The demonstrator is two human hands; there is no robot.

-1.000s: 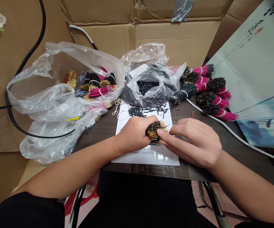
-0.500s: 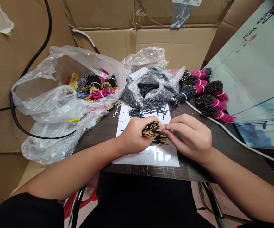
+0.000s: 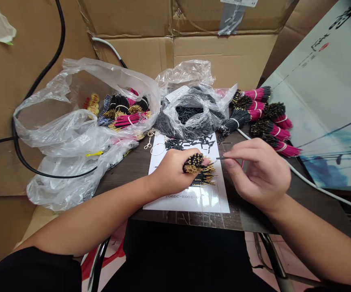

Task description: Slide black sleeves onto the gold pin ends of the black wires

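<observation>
My left hand (image 3: pixel 171 170) is closed around a bundle of wires (image 3: pixel 193 163), whose gold, ring-like ends face me. To its right, my right hand (image 3: pixel 259 174) pinches a thin wire (image 3: pixel 222 158) with a dark sleeve between thumb and fingers. That wire's tip points left toward the bundle, and a short pink length shows below the fingers. Beneath my left hand, loose black wires with gold tips (image 3: pixel 206 177) lie on a white printed sheet (image 3: pixel 184 205). Short black tubes (image 3: pixel 190 144) are scattered at the sheet's far end.
An open plastic bag of black tubes (image 3: pixel 189 114) stands behind the sheet. At left, a clear bag (image 3: pixel 72 134) holds tied wire bundles. Tied pink-and-black bundles (image 3: pixel 277 132) lie at right beside a white cable (image 3: pixel 309 180). Cardboard (image 3: pixel 224 56) walls the back.
My right hand has moved right, away from the bundle, and the dark-sleeved wire now shows in its pinch. My left hand stays in place with the bundle.
</observation>
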